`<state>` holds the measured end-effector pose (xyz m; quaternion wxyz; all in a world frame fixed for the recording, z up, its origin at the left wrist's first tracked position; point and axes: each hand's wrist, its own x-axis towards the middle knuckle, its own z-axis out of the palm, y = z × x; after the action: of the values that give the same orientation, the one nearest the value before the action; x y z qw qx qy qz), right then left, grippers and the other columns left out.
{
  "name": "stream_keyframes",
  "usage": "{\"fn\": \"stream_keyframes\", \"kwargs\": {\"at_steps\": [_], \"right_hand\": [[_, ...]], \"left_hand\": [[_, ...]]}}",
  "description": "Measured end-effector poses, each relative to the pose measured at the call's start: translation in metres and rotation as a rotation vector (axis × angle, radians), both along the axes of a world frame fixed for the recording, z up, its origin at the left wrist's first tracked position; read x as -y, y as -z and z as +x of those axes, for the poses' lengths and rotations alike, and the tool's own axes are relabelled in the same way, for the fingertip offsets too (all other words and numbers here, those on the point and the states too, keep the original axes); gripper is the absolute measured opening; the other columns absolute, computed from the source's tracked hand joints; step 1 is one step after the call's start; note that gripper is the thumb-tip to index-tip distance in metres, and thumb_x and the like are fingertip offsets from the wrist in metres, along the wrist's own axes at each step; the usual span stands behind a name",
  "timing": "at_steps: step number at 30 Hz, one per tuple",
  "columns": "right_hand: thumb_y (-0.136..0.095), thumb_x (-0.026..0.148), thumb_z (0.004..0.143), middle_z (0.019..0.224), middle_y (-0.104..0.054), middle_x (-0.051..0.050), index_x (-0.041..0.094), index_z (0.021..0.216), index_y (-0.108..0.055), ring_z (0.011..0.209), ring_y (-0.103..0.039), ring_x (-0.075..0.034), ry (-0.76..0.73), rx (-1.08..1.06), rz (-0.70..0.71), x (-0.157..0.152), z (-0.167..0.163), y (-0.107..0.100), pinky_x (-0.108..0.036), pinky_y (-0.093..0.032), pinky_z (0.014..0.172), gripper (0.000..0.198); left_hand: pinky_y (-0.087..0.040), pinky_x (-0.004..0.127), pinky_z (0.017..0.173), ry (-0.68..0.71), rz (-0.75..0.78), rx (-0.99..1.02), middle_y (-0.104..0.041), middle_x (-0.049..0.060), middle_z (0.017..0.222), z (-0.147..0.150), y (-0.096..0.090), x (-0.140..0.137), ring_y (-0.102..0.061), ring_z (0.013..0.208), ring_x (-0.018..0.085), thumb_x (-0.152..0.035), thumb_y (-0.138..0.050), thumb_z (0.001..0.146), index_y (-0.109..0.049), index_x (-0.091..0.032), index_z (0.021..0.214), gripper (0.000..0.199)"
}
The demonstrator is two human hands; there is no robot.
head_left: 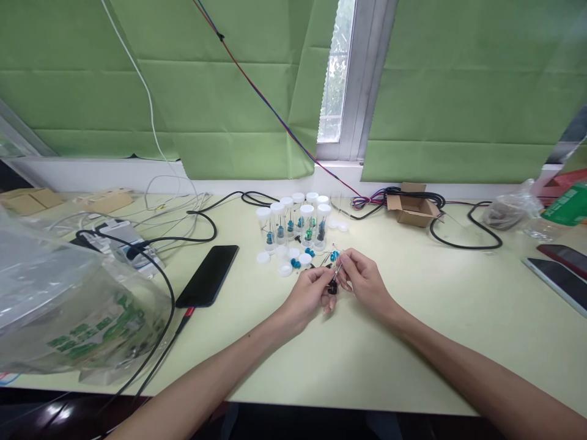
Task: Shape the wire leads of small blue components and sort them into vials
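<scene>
My left hand (312, 292) is closed on a small black part (332, 286) with a thin metal shaft, just in front of the loose pieces. From the right, my right hand (363, 278) pinches the thin metal shaft (339, 269) above that part. Beyond my fingers lie small blue pieces (310, 252), thin rods and dark bits. Behind them stands a cluster of clear tubes with white caps (277, 208), holding blue, green or dark parts on thin rods. Loose white caps (263, 258) lie around the tubes.
A black phone (208, 276) and a large plastic bag (82, 305) are to the left, with cables and a white power strip (123, 241). At the back right stands an open cardboard box (413, 211). Two more phones (557, 284) lie at the far right, by a green-labelled bottle (566, 205).
</scene>
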<state>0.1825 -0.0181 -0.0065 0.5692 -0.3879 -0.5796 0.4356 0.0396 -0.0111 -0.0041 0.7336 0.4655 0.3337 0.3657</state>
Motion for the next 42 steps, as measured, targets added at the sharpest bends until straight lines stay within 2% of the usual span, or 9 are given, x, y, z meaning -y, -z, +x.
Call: {"fn": "stream_keyframes", "kwargs": {"at_steps": [24, 32, 42], "right_hand": [[-0.051, 0.052, 0.095, 0.054, -0.044, 0.006, 0.020, 0.078, -0.052, 0.047, -0.043, -0.010, 0.026, 0.047, 0.019, 0.0017, -0.0004, -0.0001, -0.024, -0.039, 0.047, 0.036], [-0.049, 0.045, 0.098, 0.057, -0.046, 0.005, 0.020, 0.081, -0.054, 0.049, -0.042, -0.010, 0.052, 0.082, 0.053, 0.0048, -0.0003, 0.0021, -0.024, -0.038, 0.050, 0.031], [-0.045, 0.036, 0.100, 0.063, -0.050, 0.003, 0.020, 0.084, -0.054, 0.053, -0.047, -0.010, 0.123, 0.195, 0.153, 0.0067, 0.0004, 0.0070, -0.024, -0.039, 0.051, 0.024]], "left_hand": [[-0.031, 0.018, 0.035, 0.008, -0.042, 0.008, -0.057, -0.001, 0.059, -0.0010, 0.0008, -0.0015, -0.045, 0.037, 0.005, -0.044, -0.069, 0.080, -0.061, -0.014, 0.074, 0.031], [-0.030, 0.018, 0.035, 0.006, -0.030, 0.037, -0.056, -0.002, 0.059, -0.0008, 0.0000, -0.0009, -0.046, 0.037, 0.004, -0.040, -0.066, 0.084, -0.061, -0.013, 0.073, 0.029], [-0.030, 0.018, 0.035, -0.014, -0.024, 0.031, -0.054, -0.003, 0.058, -0.0010, -0.0015, -0.0006, -0.046, 0.037, 0.004, -0.041, -0.067, 0.082, -0.060, -0.014, 0.073, 0.030]]}}
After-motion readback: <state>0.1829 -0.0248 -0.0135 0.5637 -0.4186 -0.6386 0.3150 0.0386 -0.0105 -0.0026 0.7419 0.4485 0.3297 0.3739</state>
